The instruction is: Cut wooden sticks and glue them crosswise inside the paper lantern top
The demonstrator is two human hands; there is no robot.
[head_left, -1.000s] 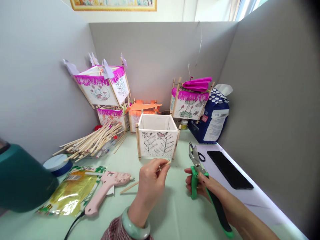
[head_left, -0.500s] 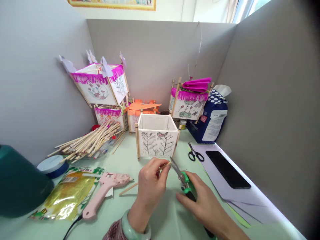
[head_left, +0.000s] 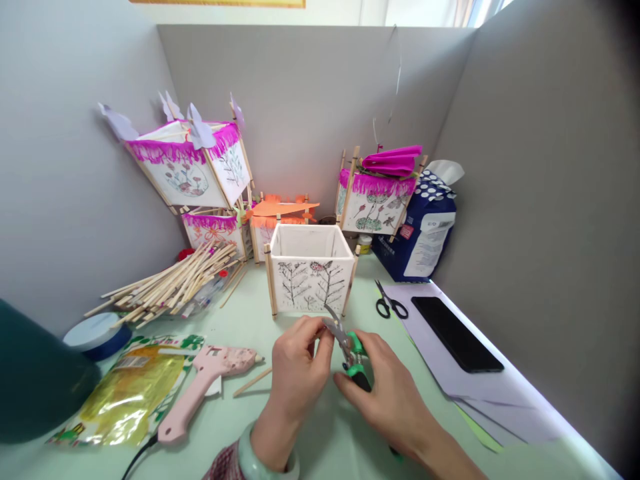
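My left hand (head_left: pixel 299 363) pinches a thin wooden stick (head_left: pixel 253 382), whose tail end sticks out to the lower left below the palm. In my right hand (head_left: pixel 387 393) is a pair of green-handled pruning shears (head_left: pixel 353 357). The shears' blades meet the stick's upper end right at my left fingertips; how far they are closed on it I cannot tell. Just behind the hands stands a white square lantern (head_left: pixel 313 283) with wooden corner posts and drawn trees on its front.
At left lie a pink glue gun (head_left: pixel 190 390), a yellow packet (head_left: pixel 133 393), a tape roll (head_left: pixel 97 335) and a pile of sticks (head_left: pixel 173 283). Scissors (head_left: pixel 391 303) and a black phone (head_left: pixel 456 333) on purple paper lie right. Decorated lanterns (head_left: pixel 187 173) stand behind.
My right hand has brought the shears left, so the blades now overlap the stick end at my left fingertips. The view has shifted slightly.
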